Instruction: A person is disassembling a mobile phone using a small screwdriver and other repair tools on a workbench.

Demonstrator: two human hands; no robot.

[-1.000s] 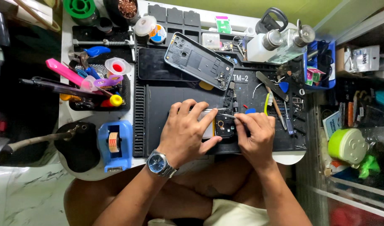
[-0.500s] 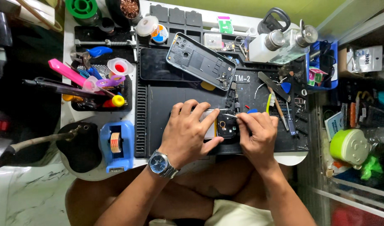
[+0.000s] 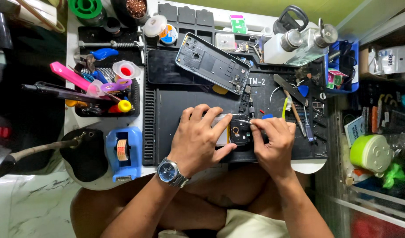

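An opened phone [image 3: 237, 132] lies on the dark work mat [image 3: 176, 105], its inner board and a pale battery showing. My left hand [image 3: 200, 139], with a wristwatch, presses down on the phone's left part and covers most of it. My right hand [image 3: 273, 141] pinches thin metal tweezers [image 3: 243, 121] whose tip rests over the phone's top right corner. A removed grey back cover [image 3: 212, 63] sits tilted at the mat's far side, beside a black screen panel [image 3: 167, 67].
A blue tape dispenser [image 3: 123, 152] stands at the near left. A tray of tools [image 3: 101, 90] with a pink handle is at the left. Bottles [image 3: 299, 44] stand at the back right. A toothbrush [image 3: 293, 110] and small parts lie to the right. A green container [image 3: 371, 152] sits on the right shelf.
The view has shifted slightly. Both hands stay over the phone; the right hand's tweezers have edged a little along the phone's top.
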